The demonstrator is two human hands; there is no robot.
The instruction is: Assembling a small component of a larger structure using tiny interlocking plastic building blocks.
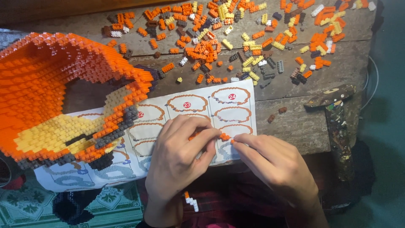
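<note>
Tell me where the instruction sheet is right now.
The instruction sheet lies flat on the wooden table, center of the head view, under both hands, its left part tucked beneath the big orange brick model, with loose bricks scattered above it.

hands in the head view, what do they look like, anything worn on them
Both the left hand and the right hand are bare: no gloves, rings, watch or wristbands show. No sleeves reach the wrists, and the forearms are uncovered as far as the bottom edge of the picture.

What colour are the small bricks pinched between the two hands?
Orange; the small bricks sit between the fingertips of both hands over the instruction sheet, clearest in the head view.
</note>
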